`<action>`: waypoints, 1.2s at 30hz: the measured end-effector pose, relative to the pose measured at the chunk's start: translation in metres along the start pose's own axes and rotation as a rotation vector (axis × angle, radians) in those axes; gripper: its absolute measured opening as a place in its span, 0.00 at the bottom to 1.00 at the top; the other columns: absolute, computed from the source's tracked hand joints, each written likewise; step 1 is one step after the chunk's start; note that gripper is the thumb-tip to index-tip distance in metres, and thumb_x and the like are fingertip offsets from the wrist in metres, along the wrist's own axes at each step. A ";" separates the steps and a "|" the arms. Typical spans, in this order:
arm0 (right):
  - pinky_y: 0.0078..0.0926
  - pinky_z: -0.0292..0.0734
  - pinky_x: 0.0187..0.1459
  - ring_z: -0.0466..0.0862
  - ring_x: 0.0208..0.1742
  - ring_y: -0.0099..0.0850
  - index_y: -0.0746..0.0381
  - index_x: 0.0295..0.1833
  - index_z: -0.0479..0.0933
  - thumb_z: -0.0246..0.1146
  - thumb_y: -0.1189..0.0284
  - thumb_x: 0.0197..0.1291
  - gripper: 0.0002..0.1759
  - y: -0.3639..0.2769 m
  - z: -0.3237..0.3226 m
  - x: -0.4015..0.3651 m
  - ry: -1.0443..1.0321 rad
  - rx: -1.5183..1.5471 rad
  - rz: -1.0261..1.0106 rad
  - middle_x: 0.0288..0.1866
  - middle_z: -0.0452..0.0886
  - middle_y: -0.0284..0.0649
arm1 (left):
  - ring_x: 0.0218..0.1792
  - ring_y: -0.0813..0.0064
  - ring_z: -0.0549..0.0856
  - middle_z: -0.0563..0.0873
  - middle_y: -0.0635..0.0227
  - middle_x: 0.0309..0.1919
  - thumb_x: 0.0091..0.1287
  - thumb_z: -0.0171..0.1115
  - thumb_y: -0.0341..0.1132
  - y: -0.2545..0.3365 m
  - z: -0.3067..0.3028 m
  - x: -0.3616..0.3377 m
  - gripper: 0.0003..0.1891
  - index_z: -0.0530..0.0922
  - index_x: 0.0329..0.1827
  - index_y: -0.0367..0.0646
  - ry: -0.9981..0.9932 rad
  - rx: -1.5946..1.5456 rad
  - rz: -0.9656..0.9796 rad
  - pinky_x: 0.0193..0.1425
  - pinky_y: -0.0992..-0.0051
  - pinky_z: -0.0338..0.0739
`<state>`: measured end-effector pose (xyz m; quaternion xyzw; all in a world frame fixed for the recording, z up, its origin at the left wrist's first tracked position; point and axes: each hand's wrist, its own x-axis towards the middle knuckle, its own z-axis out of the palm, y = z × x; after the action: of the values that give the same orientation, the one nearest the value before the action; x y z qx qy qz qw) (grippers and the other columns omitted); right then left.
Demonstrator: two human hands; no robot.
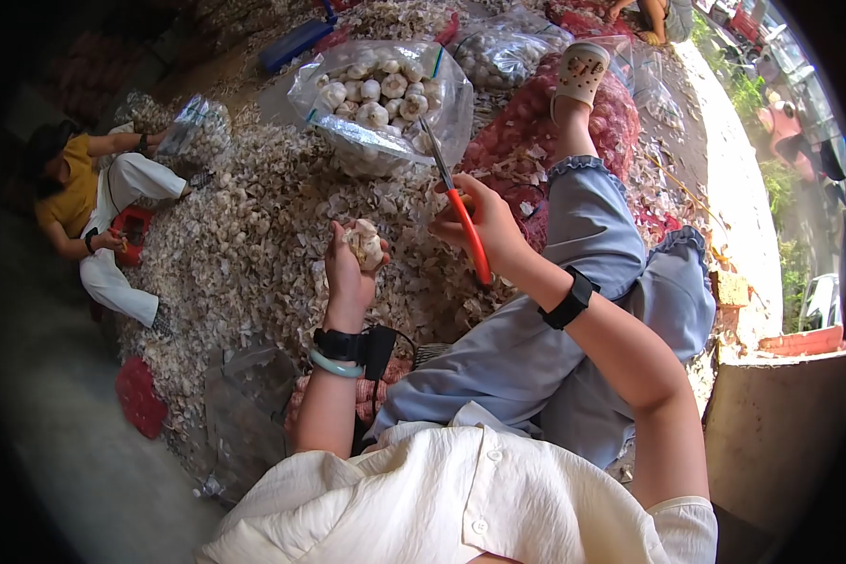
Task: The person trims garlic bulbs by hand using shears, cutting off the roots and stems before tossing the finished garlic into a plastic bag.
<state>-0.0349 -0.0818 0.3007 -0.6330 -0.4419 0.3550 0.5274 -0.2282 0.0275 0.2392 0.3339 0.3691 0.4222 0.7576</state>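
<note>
The garlic bulb (365,242) is sitting in the left hand (346,277), up in front of the person & over the heap of skins (244,235). It is looking white & bumpy, w/ dry papery skin; small marks are too blurry to tell. The left hand's fingers are wrapping tight round it. The right hand (487,226) is staying just beside it, not touching, & is closing round the red handle of the scissors (461,211). The thin blades are pointing up & away from the bulb; can't tell if they are apart.

The person's leg in blue trousers (573,282) is stretching out, w/ the sandal (581,70) resting on a red net sack (526,132). Past the hands, a clear bag (381,94) is holding lots of white garlic. The pale skins are covering most of the ground, w/ bare grey floor (47,404) at the left. Another person (75,202) in a yellow top is sitting by the heap. At the right, sun is shining on a low wall (771,423) & green plants.
</note>
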 end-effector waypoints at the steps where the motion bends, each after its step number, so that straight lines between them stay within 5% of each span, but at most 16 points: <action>1: 0.26 0.76 0.39 0.80 0.33 0.26 0.66 0.58 0.69 0.74 0.70 0.44 0.35 0.001 0.000 0.000 0.004 -0.008 -0.007 0.32 0.81 0.42 | 0.32 0.68 0.84 0.81 0.64 0.31 0.74 0.45 0.52 -0.001 -0.002 0.001 0.22 0.74 0.47 0.40 0.002 -0.001 -0.001 0.31 0.69 0.82; 6: 0.26 0.76 0.39 0.80 0.32 0.27 0.66 0.59 0.69 0.74 0.69 0.43 0.36 0.002 0.001 0.000 0.008 -0.008 -0.010 0.32 0.81 0.42 | 0.48 0.57 0.82 0.80 0.53 0.49 0.75 0.45 0.46 0.006 0.003 0.000 0.21 0.71 0.56 0.35 -0.140 -0.298 -0.143 0.49 0.63 0.81; 9: 0.21 0.74 0.36 0.80 0.35 0.21 0.64 0.57 0.71 0.72 0.71 0.49 0.29 0.003 0.001 0.001 0.000 -0.059 -0.025 0.34 0.82 0.37 | 0.52 0.57 0.81 0.76 0.52 0.54 0.74 0.47 0.41 0.008 0.008 -0.005 0.21 0.68 0.61 0.33 -0.249 -0.179 -0.043 0.53 0.64 0.79; 13: 0.26 0.76 0.38 0.80 0.32 0.26 0.66 0.60 0.68 0.74 0.68 0.44 0.37 0.002 0.001 0.001 0.002 -0.030 -0.003 0.33 0.82 0.43 | 0.52 0.60 0.81 0.78 0.53 0.53 0.74 0.49 0.37 0.010 0.011 -0.010 0.21 0.66 0.64 0.34 -0.343 -0.075 0.038 0.53 0.65 0.80; 19: 0.25 0.76 0.38 0.80 0.32 0.26 0.66 0.60 0.68 0.75 0.68 0.44 0.36 0.004 0.001 0.002 -0.008 -0.036 -0.019 0.34 0.82 0.42 | 0.47 0.66 0.84 0.81 0.58 0.48 0.74 0.49 0.38 0.007 0.015 -0.012 0.20 0.68 0.65 0.39 -0.370 -0.036 0.078 0.43 0.71 0.83; 24: 0.25 0.76 0.38 0.80 0.33 0.26 0.66 0.60 0.68 0.75 0.68 0.45 0.36 0.005 0.002 0.003 -0.004 -0.026 -0.019 0.35 0.82 0.42 | 0.35 0.74 0.85 0.83 0.65 0.40 0.74 0.51 0.40 0.008 0.023 -0.015 0.14 0.75 0.53 0.40 -0.310 0.027 0.138 0.34 0.77 0.82; 28: 0.26 0.76 0.38 0.79 0.33 0.25 0.66 0.58 0.69 0.75 0.70 0.45 0.34 0.010 0.005 0.001 -0.024 0.015 -0.015 0.35 0.82 0.43 | 0.37 0.75 0.85 0.83 0.66 0.39 0.74 0.49 0.42 0.007 0.018 -0.019 0.14 0.75 0.49 0.42 -0.316 0.096 0.151 0.35 0.76 0.82; 32: 0.28 0.76 0.41 0.79 0.35 0.28 0.64 0.59 0.69 0.74 0.74 0.43 0.35 0.013 0.006 -0.001 0.063 -0.037 -0.070 0.35 0.81 0.46 | 0.26 0.80 0.82 0.82 0.72 0.29 0.76 0.44 0.48 0.002 0.030 -0.024 0.19 0.78 0.40 0.44 -0.095 0.223 0.147 0.24 0.79 0.78; 33: 0.25 0.75 0.42 0.76 0.37 0.22 0.65 0.61 0.67 0.73 0.73 0.47 0.34 0.007 0.005 -0.004 0.038 -0.052 -0.059 0.35 0.80 0.38 | 0.23 0.78 0.82 0.81 0.71 0.25 0.76 0.43 0.49 -0.001 0.026 -0.019 0.20 0.78 0.38 0.43 -0.106 0.230 0.177 0.22 0.78 0.76; 36: 0.24 0.75 0.41 0.75 0.36 0.22 0.66 0.61 0.66 0.74 0.71 0.46 0.36 0.006 0.005 -0.004 0.014 -0.072 -0.028 0.35 0.79 0.38 | 0.22 0.73 0.82 0.81 0.68 0.23 0.75 0.45 0.49 0.006 0.032 -0.024 0.21 0.78 0.36 0.41 -0.108 0.213 0.111 0.19 0.76 0.71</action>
<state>-0.0399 -0.0843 0.2941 -0.6480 -0.4593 0.3269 0.5122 -0.2127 0.0024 0.2669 0.4549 0.3514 0.4033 0.7120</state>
